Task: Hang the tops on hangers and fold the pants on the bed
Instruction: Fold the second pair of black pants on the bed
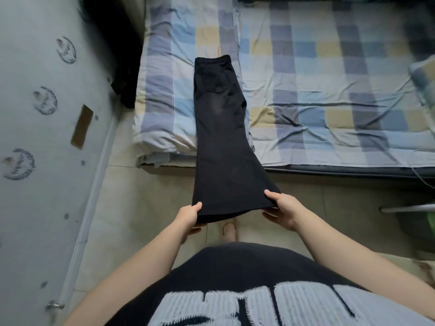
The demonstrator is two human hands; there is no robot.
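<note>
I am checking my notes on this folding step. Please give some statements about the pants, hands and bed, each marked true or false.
1. The black pants lie with the waistband on the bed. True.
2. One hand alone holds the pants. False: the left hand and the right hand each hold a corner of the hem.
3. The bed's cover is plain white. False: it is checked.
4. The legs reach out beyond the bed. True.

To my left I see a grey panel (35, 137) printed with wreath emblems (44, 100) and bearing a brown tape patch (82, 129). Pale floor tiles (131, 208) run beside it. At the floor's right edge I make out a white bar (407, 209) over something green (429, 222); what it is I cannot tell.
</note>
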